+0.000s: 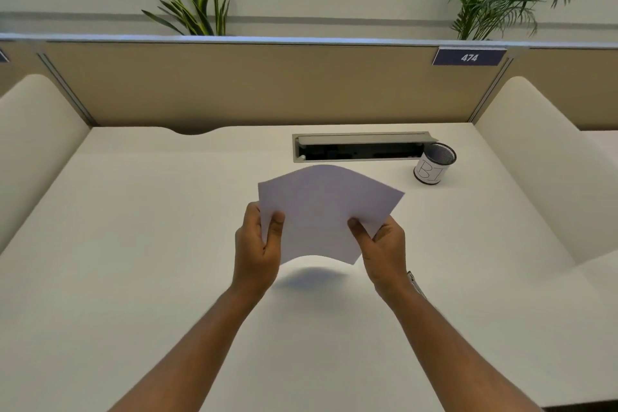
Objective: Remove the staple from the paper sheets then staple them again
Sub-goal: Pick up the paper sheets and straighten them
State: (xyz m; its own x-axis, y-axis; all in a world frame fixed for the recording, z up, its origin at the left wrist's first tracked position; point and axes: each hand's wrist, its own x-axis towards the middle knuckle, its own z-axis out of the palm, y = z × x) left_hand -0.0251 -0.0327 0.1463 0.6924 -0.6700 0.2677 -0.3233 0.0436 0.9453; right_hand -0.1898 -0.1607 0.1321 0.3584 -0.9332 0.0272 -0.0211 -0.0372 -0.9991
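Note:
White paper sheets (321, 211) are held in the air above the middle of the white desk, bowed upward in the centre. My left hand (257, 244) pinches their left edge, thumb on top. My right hand (381, 247) pinches the lower right edge the same way. No staple is visible on the sheets from here. A small metal object, possibly a stapler (415, 283), lies on the desk just behind my right wrist, mostly hidden.
A black mesh cup (434, 162) with a white label stands at the back right. Beside it a cable tray (361, 147) is open in the desk (133, 244). A beige partition with a "474" sign (469, 57) closes the back; padded side panels flank the desk.

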